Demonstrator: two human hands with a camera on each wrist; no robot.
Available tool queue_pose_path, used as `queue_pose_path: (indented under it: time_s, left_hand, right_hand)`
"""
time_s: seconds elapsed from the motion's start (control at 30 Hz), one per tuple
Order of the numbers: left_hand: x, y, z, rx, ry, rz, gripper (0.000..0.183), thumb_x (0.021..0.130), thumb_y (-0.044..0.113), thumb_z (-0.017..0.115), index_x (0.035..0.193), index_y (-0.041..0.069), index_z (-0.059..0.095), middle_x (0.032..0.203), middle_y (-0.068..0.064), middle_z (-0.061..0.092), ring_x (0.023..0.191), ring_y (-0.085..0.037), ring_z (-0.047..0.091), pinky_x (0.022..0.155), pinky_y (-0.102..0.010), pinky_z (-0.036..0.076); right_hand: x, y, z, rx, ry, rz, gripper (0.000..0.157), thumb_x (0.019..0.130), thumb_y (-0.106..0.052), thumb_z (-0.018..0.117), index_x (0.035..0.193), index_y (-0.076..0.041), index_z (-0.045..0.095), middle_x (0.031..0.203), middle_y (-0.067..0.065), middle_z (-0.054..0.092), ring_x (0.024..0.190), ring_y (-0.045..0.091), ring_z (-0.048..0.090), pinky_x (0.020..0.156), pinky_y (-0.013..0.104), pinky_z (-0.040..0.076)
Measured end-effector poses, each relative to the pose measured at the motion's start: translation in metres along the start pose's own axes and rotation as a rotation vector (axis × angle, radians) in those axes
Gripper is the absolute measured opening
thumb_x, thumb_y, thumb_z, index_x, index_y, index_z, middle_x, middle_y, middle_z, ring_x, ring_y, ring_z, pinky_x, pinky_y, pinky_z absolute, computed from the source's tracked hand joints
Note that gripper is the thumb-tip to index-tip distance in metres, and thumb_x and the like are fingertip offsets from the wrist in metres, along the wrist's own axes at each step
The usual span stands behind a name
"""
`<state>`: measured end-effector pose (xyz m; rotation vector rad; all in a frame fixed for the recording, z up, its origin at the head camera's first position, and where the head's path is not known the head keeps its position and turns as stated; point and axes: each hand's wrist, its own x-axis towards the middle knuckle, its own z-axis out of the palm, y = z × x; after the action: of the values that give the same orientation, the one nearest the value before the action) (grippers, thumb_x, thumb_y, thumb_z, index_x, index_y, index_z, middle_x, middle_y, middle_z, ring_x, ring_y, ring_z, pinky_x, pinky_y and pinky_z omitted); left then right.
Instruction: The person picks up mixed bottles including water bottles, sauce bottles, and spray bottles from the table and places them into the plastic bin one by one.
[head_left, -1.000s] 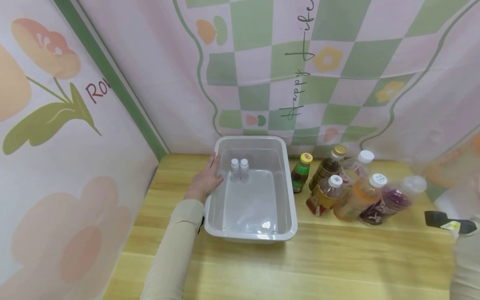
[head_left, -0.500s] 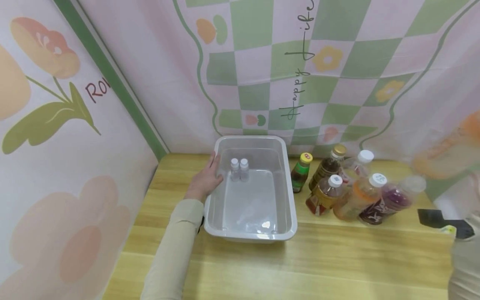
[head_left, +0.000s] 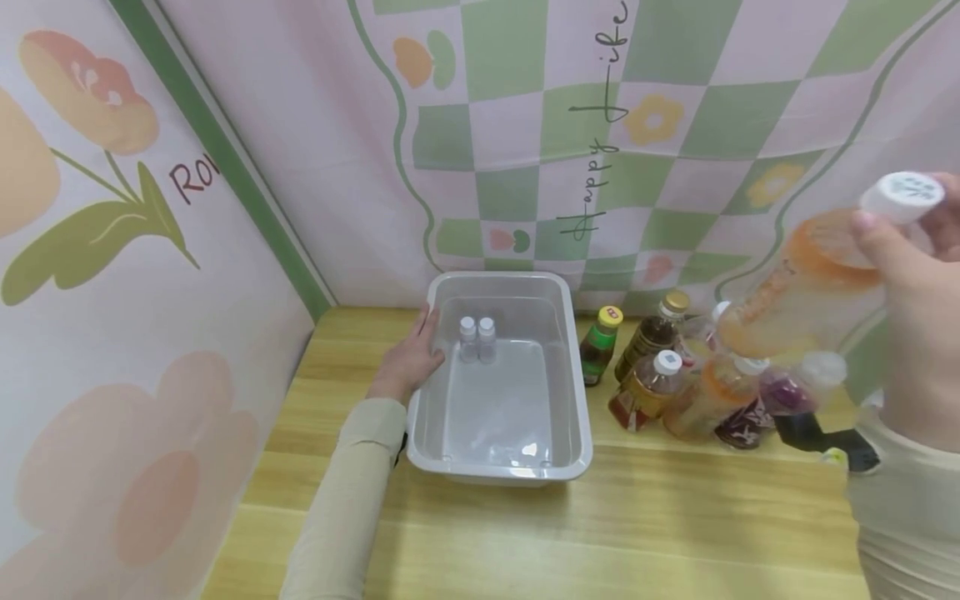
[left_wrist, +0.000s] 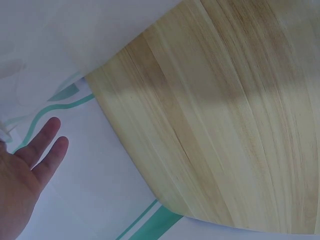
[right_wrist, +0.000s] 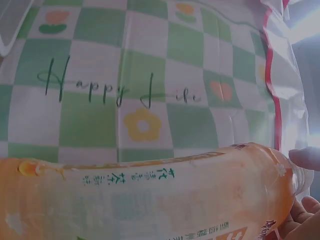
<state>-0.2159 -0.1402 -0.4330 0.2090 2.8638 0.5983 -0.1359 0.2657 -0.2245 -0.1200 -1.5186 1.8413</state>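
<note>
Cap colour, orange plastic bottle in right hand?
White round cap, greenish print; best in head view.

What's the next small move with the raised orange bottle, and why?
I'd probably ease the orange bottle left toward the grey tub, staying high: the right hand holds it aloft by its cap end, and standing bottles crowd the table just right of the tub.

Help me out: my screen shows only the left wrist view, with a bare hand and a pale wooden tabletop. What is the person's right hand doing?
Observer: The right hand grips a tall translucent plastic bottle with orange-tinted ends, near its round white cap.

Visitor: Oh, nice! And is anything sitting in some kind of box or tub?

Observer: Yes, two small clear white-capped bottles stand side by side inside a grey rectangular plastic tub.
</note>
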Motion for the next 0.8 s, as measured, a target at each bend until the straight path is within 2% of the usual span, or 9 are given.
queue_pose_path:
  time_s: [0.03,0.07,0.1,0.17,0.27,0.53,0.8]
  left_hand:
    - [0.000,0.000,0.000,0.001,-0.001,-0.001,0.076,0.093,0.028,0.045,0.155,0.019,0.001,0.164,-0.001,-0.004,0.093,-0.035,0.063,0.055,-0.032,0.047]
    - [0.000,0.000,0.000,0.001,0.000,0.001,0.076,0.093,0.028,0.045,0.155,0.019,0.001,0.164,-0.001,-0.004,0.089,-0.034,0.063,0.054,-0.032,0.046]
    - [0.000,0.000,0.000,0.004,-0.001,0.001,0.076,0.093,0.028,0.045,0.155,0.019,0.001,0.164,-0.001,-0.003,0.084,-0.033,0.062,0.053,-0.031,0.045]
    - [0.001,-0.001,0.000,0.007,-0.005,0.000,0.076,0.093,0.028,0.044,0.155,0.019,0.001,0.164,-0.001,-0.003,0.074,-0.030,0.060,0.051,-0.030,0.044]
    - [0.001,-0.001,0.000,0.012,-0.010,-0.002,0.077,0.093,0.029,0.044,0.155,0.020,0.000,0.164,-0.001,-0.004,0.065,-0.026,0.056,0.050,-0.029,0.043]
    - [0.003,-0.002,0.001,0.005,0.004,0.003,0.077,0.093,0.029,0.045,0.155,0.020,0.001,0.164,0.000,-0.004,0.088,-0.033,0.063,0.054,-0.030,0.046]
    - [0.004,-0.002,0.002,0.001,0.004,0.007,0.076,0.093,0.029,0.045,0.155,0.020,0.001,0.164,0.000,-0.005,0.087,-0.034,0.062,0.060,-0.034,0.049]
  right_hand:
    - [-0.003,-0.001,0.005,0.014,-0.015,0.024,0.057,0.073,0.009,0.074,0.124,-0.010,0.056,0.112,0.002,0.066,0.110,0.011,0.059,0.097,0.012,0.046]
    - [-0.004,-0.001,0.010,0.090,-0.057,0.016,0.061,0.071,0.014,0.073,0.124,-0.008,0.054,0.109,0.005,0.064,0.107,0.014,0.059,0.091,0.012,0.049]
    - [-0.007,0.000,0.015,0.103,-0.090,0.004,0.065,0.070,0.016,0.072,0.126,-0.009,0.050,0.108,0.006,0.063,0.104,0.015,0.060,0.087,0.012,0.052]
    - [-0.013,0.002,0.023,0.102,-0.160,-0.037,0.072,0.070,0.019,0.070,0.131,-0.010,0.046,0.106,0.007,0.060,0.101,0.016,0.059,0.084,0.013,0.053]
    - [-0.020,0.006,0.036,0.097,-0.246,-0.043,0.070,0.070,0.021,0.069,0.130,-0.008,0.047,0.104,0.008,0.058,0.097,0.016,0.058,0.081,0.012,0.053]
    - [-0.033,0.016,0.062,-0.035,-0.438,-0.021,0.068,0.074,0.016,0.069,0.132,-0.012,0.047,0.106,0.001,0.061,0.100,0.011,0.058,0.080,0.009,0.051]
    - [-0.046,0.023,0.087,-0.246,-0.573,-0.032,0.067,0.080,0.009,0.067,0.138,-0.016,0.043,0.110,-0.007,0.057,0.103,0.008,0.054,0.080,0.008,0.049]
